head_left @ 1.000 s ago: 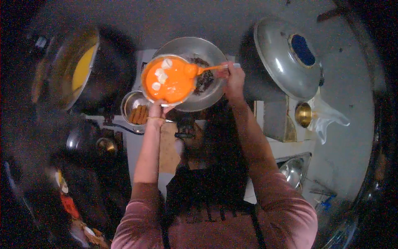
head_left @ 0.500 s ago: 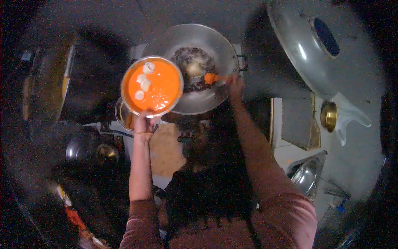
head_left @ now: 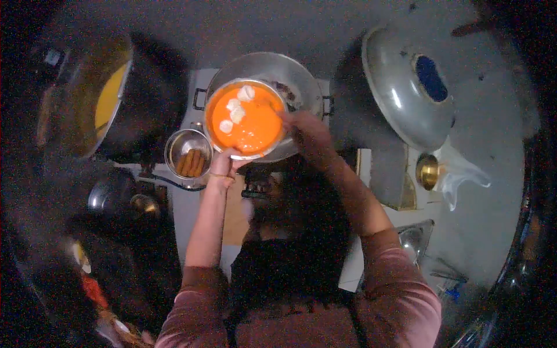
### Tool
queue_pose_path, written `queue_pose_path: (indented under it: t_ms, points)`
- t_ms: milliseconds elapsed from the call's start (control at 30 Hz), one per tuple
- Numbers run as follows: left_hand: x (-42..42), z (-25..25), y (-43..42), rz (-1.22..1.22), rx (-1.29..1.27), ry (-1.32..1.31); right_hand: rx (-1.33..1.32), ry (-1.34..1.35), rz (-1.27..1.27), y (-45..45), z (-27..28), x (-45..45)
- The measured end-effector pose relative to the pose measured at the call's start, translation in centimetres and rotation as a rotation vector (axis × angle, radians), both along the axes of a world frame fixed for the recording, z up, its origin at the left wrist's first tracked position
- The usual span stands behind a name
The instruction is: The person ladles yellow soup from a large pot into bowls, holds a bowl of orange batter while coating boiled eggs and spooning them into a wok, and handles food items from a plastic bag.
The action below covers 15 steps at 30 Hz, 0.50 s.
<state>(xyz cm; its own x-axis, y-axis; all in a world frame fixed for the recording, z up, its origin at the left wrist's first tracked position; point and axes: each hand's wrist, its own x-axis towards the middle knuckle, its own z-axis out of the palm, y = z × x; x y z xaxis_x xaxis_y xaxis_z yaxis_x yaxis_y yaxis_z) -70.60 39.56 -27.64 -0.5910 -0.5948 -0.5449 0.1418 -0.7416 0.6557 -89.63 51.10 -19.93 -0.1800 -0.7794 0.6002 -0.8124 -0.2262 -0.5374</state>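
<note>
A small bowl (head_left: 174, 165) of brown sticks (head_left: 190, 164) stood at left. The left hand (head_left: 223, 164) gripped the near rim of the mixing bowl (head_left: 255, 156), held over the wok (head_left: 261, 66); a level hold suited its orange mixture (head_left: 255, 133) and white lumps (head_left: 235, 111). The right hand (head_left: 306, 130) was at the mixture's right edge — blur hid its grip, so I could not tell what it held; short, unhurried strokes seemed wise to avoid drips. Half a second earlier, the mixing bowl was further left and that hand was by the wok's right side.
</note>
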Motion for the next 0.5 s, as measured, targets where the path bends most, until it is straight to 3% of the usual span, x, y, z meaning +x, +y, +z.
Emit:
queue_pose_path:
  t_ms: [133, 200, 333, 400, 433, 500]
  points:
    - [0.0, 5.7, 0.5, -0.077, -0.023, -0.054, -0.011, 0.074, 0.038, -0.2, 3.5, 0.2]
    - [-0.3, 6.8, 0.6, -0.086, -0.051, -0.043, 0.132, 0.142, -0.083, -0.4, 6.7, 0.7]
    - [-0.2, 7.6, 0.2, -0.108, 0.024, -0.003, 0.075, 0.074, -0.009, -1.0, 4.6, 0.3]
    - [-0.2, 8.1, 0.1, -0.136, 0.071, -0.021, 0.252, -0.257, -0.061, -1.1, 1.2, -0.2]
    - [-0.2, 8.0, 0.2, -0.118, 0.044, -0.020, 0.253, -0.256, -0.060, -1.3, -0.1, -0.6]
    - [-0.3, 8.1, 0.2, -0.100, 0.016, -0.020, 0.644, -0.572, 0.036, -1.9, -1.2, -1.3]
